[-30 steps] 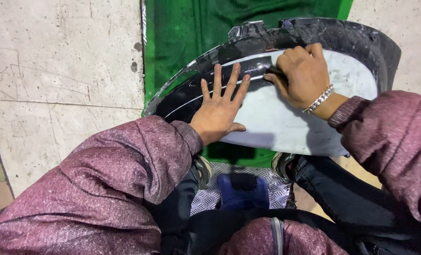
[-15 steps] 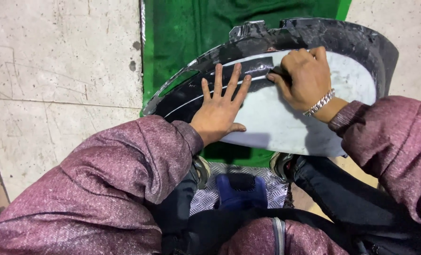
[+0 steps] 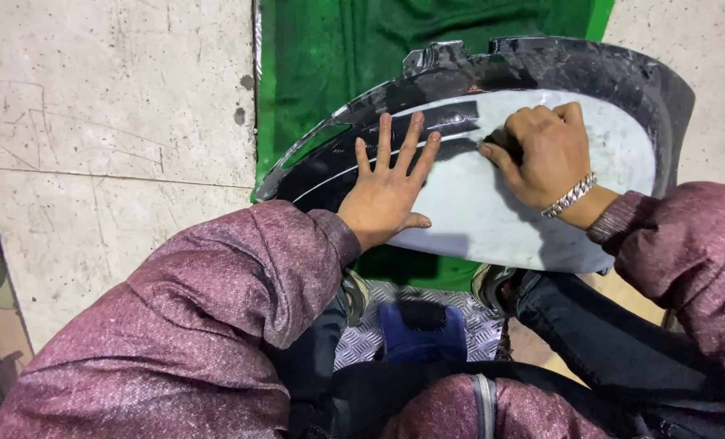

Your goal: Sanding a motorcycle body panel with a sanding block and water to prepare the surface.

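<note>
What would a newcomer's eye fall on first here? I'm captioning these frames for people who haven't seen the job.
The curved black body panel with its large pale grey patch, lying across a green mat at centre. The left hand is spread flat on it; the right hand, a silver bracelet at the wrist, presses something dark against the patch.

We record a pale concrete floor [image 3: 110, 122], scuffed and scored with joint lines. Directly on it lies a green mat [image 3: 338, 57], its left edge running along a floor joint. On the mat rests a curved black vehicle body panel [image 3: 590, 69] with a grey sanded patch. Nearer us, a ribbed metal plate [image 3: 362, 337] sits on the floor.
</note>
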